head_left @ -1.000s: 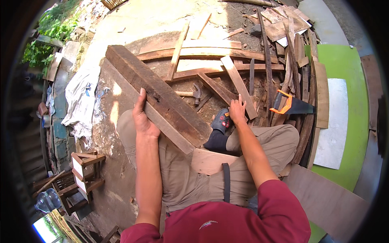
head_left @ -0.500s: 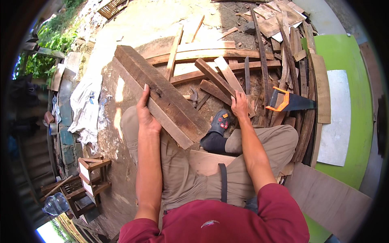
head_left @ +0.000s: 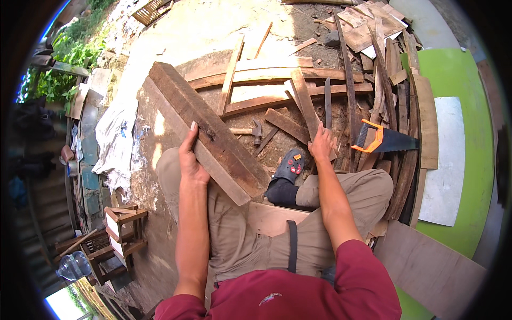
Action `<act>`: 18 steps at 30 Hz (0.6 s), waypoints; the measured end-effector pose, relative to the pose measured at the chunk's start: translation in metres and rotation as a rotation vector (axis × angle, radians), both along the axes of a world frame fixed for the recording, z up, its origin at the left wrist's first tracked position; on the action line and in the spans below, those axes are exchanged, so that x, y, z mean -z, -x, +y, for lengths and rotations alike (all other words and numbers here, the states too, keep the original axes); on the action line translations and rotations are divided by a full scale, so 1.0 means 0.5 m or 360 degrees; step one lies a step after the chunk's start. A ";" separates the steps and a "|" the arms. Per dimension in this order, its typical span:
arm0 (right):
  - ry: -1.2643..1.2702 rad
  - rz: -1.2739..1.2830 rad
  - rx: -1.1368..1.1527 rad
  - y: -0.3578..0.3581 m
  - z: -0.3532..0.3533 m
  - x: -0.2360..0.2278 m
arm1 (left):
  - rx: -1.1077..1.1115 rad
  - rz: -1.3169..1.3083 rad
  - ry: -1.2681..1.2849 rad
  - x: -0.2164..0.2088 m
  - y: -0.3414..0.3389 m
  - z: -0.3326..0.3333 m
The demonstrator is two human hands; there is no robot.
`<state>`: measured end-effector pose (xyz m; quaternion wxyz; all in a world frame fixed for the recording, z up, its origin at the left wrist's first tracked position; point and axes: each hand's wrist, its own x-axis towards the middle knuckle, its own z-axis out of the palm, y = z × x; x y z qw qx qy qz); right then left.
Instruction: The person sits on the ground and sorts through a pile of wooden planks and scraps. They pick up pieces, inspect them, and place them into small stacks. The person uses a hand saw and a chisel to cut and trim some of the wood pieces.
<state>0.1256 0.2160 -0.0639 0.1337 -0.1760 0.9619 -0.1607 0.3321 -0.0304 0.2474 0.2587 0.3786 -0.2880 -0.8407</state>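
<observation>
Beam (head_left: 210,128), thick, dark, w/ paler lower-L side (can't tell if 1 pc or 2): grasped in L hand (head_left: 193,166), thumb up against paler side; slanted from upper L down toward lap (head_left: 234,245). Gripped at near end in R hand (head_left: 321,145): brown slat (head_left: 303,101), pointed away. Just L of R hand: short wood pc (head_left: 287,126), tilted. Lower L of same hand, near: dark shoe (head_left: 290,164) w/ red bits on top. Between beam & short pc: hammer (head_left: 242,131), head to R. Farther R: handsaw (head_left: 392,138), orange handle to L, dark blade over wood pile (head_left: 404,178). Beyond slat: long planks (head_left: 256,76), partly sunlit. Far R: green panel (head_left: 453,74) w/ white sheet (head_left: 444,160). Far L: white cloth (head_left: 118,144); lower L, wooden frame (head_left: 133,216) & clear plastic bottle (head_left: 74,265).
</observation>
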 end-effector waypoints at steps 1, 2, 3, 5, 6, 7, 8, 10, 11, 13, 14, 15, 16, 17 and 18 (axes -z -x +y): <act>-0.0043 0.0021 0.0015 0.000 -0.004 0.007 | 0.0002 -0.0010 0.0007 -0.001 0.000 0.002; -0.0125 0.0072 0.0067 0.002 -0.008 0.022 | 0.0010 -0.0014 0.0019 -0.002 0.003 0.002; -0.0202 0.0126 0.0114 0.004 -0.015 0.032 | 0.0034 -0.0009 0.0005 -0.002 0.003 0.000; -0.0250 0.0063 0.0147 0.013 -0.013 0.040 | 0.0060 -0.0001 -0.0019 0.005 -0.001 -0.005; -0.0217 -0.0050 0.0132 0.029 -0.007 0.034 | 0.0062 -0.0027 -0.0020 0.002 -0.006 -0.006; -0.0185 -0.0164 0.0118 0.044 -0.003 0.027 | 0.0055 -0.0064 0.0005 0.002 -0.007 -0.005; -0.0130 -0.0013 0.0087 0.041 0.004 0.025 | 0.0052 -0.0101 0.0034 0.007 -0.010 -0.008; 0.0047 -0.0110 0.0033 0.048 0.028 0.022 | 0.0018 -0.0145 0.0107 0.033 -0.019 -0.018; 0.0108 -0.0159 0.0018 0.045 0.036 0.015 | -0.0030 -0.0211 0.0226 0.036 -0.017 -0.015; 0.0127 -0.0167 0.0030 0.035 0.041 0.002 | -0.0113 -0.0353 0.0462 0.038 -0.006 -0.003; 0.0135 -0.0173 0.0042 0.029 0.039 -0.014 | -0.0137 -0.0366 0.0513 0.042 -0.004 0.000; 0.0143 -0.0196 0.0046 0.024 0.032 -0.029 | -0.0140 -0.0427 0.0546 0.045 -0.005 -0.007; 0.0151 -0.0219 0.0053 0.019 0.021 -0.042 | -0.0141 -0.0488 0.0578 0.050 -0.005 -0.015; 0.0147 -0.0243 0.0068 0.010 0.021 -0.056 | -0.0132 -0.0550 0.0599 0.059 -0.007 -0.016; 0.0153 -0.0214 0.0065 0.012 0.026 -0.052 | -0.0147 -0.0574 0.0585 0.064 0.000 -0.016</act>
